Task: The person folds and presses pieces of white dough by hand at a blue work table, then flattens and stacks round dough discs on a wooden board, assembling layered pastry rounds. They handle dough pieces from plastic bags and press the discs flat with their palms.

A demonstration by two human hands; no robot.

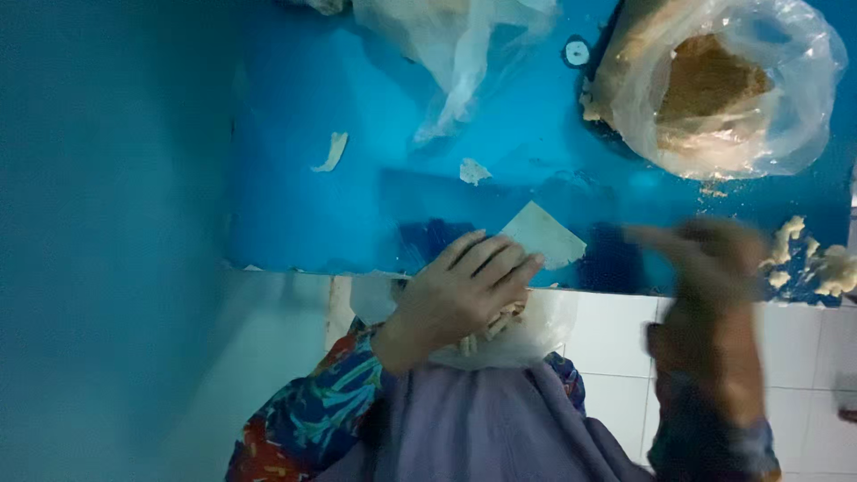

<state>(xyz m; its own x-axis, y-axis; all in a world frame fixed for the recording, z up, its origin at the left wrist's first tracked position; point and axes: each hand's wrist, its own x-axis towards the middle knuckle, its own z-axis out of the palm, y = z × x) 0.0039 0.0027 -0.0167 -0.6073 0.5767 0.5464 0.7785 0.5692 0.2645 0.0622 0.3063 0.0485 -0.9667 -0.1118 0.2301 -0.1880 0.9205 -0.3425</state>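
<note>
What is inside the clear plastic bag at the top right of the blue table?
The clear plastic bag holds a heap of brown crumbs. The folded plastic hides how deep the heap goes, and what lies beneath it.

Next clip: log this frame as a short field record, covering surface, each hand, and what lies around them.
surface: blue table, edge above white floor tiles
left hand: resting on a clear plastic bag of pale strips at the table edge
right hand: motion-blurred, grip unclear
near right hand: pale dough lumps
far right: open plastic bag of brown crumbs
other: flat pale sheet, small scraps, crumpled empty bag
</note>
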